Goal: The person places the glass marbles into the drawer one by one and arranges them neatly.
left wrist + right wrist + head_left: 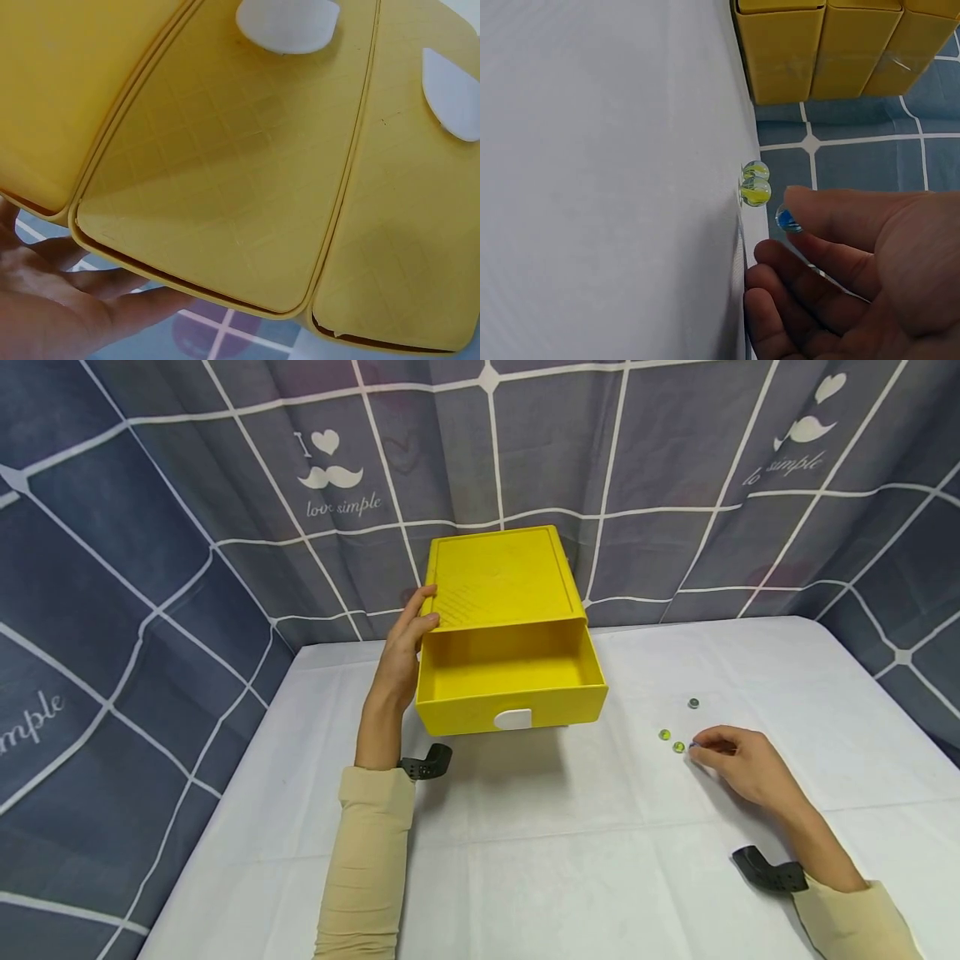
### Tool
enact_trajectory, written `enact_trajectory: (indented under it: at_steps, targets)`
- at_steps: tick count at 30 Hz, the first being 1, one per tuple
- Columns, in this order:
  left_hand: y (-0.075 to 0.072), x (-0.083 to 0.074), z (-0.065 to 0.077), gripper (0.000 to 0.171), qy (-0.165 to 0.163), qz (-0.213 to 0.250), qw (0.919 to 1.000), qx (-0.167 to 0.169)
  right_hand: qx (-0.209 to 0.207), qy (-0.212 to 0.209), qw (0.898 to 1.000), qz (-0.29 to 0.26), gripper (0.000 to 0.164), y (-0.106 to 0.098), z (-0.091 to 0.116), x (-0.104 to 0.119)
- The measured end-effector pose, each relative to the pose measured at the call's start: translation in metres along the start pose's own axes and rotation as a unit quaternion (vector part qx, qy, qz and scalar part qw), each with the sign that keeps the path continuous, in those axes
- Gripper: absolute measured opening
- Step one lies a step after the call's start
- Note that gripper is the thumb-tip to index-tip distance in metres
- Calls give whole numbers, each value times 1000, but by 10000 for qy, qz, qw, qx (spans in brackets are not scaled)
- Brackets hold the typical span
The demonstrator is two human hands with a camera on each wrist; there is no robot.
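Note:
A yellow drawer cabinet (502,572) stands at the back of the table, its top drawer (453,714) pulled out and bare inside. Along the cabinet's left side lies my left hand (400,660), its extended fingers touching the side and top edge. My right hand (742,764) is low over the table to the right, pinching a blue-swirled glass marble (787,218) between thumb and forefinger. Just beside those fingertips rest two yellow-green marbles (756,192). A dark greyish marble (693,702) lies a little behind them.
Two closed drawers with white pulls (454,97) sit below the open one in the left wrist view. A white cloth (540,877) covers the table. Dark checked curtains (450,452) hang behind and at both sides.

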State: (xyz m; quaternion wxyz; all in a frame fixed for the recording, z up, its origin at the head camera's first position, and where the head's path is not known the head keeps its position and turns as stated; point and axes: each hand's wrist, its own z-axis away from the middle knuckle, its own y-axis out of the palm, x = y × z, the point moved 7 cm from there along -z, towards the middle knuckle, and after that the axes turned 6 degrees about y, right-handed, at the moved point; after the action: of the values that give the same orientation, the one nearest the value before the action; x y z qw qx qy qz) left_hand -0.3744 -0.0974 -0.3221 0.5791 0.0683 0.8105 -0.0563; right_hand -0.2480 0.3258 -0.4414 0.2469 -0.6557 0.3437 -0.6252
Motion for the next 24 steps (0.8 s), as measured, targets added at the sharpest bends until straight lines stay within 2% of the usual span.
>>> enact_trajectory:
  at_steps: [5, 18, 24]
  targets:
    - [-1, 1, 0, 57, -6, 24, 10000, 1, -198, 17, 9997, -133, 24, -4, 1, 3]
    - [1, -1, 1, 57, -7, 56, 10000, 19, -808, -21, 9927, -893, 24, -17, 7, 13]
    - [1, 0, 0, 57, -8, 47, 10000, 5, -921, 49, 9913, -942, 24, -21, 9, 18]
